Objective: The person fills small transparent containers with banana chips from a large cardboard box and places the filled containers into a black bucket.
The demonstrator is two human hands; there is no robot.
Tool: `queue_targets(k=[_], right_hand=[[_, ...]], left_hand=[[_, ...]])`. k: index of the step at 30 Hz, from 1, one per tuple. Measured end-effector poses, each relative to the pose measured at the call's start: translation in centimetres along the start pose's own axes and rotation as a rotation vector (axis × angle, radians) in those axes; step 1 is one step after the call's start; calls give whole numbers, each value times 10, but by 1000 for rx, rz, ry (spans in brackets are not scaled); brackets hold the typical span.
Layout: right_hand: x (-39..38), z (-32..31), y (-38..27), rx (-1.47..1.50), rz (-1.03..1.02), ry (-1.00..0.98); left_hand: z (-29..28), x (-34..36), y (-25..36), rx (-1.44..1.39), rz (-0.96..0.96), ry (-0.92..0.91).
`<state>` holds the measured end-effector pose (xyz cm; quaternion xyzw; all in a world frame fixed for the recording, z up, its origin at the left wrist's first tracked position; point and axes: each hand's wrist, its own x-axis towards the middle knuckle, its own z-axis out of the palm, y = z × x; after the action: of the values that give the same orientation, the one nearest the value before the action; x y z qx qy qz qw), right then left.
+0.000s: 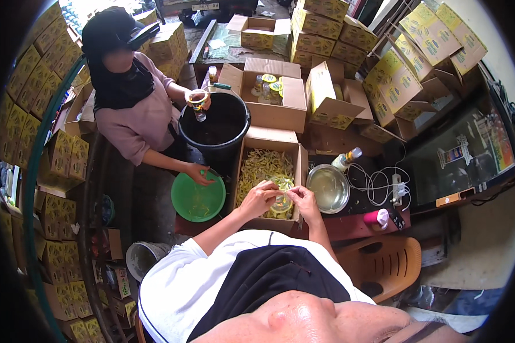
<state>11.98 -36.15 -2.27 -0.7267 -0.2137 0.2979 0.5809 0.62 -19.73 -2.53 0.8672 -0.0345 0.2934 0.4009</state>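
Note:
Both my hands meet over a cardboard box (299,166) full of thin, yellow-and-white strips (263,166). The fingers of my left hand (258,200) are pinched together, and those of my right hand (305,203) close in from the other side. What they pinch is too small to make out; a pale yellow-green piece (283,183) shows just beyond the fingertips. Beneath them, partly hidden, a clear round container (281,206) rests at the box's near side. To the right of my right hand sits a shiny metal bowl (328,188).
At left a co-worker (134,108) holds a clear jar (198,103) by a black bucket (214,123), the other hand over a green basin (198,200). Beyond stands a box of lidded jars (269,88). Right are a bottle (347,159), white cables (372,186) and a pink container (376,219).

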Motion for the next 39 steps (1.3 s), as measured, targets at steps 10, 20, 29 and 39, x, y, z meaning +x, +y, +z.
queue_targets(k=[10,20,29,39], right_hand=[[10,-24,33,243,-43,212],[-2,-11,41,310,7,-79],[20,-34,36,344,-17,113],[102,-197,-21,-897,-400,874]], left_hand=[[-2,-9,-10,-99,-351,91],[16,-12,-40,-796,-859,219],[22,-10,-35,-1146,-1067,107],[19,-30,-82,-948,-1108,38]])
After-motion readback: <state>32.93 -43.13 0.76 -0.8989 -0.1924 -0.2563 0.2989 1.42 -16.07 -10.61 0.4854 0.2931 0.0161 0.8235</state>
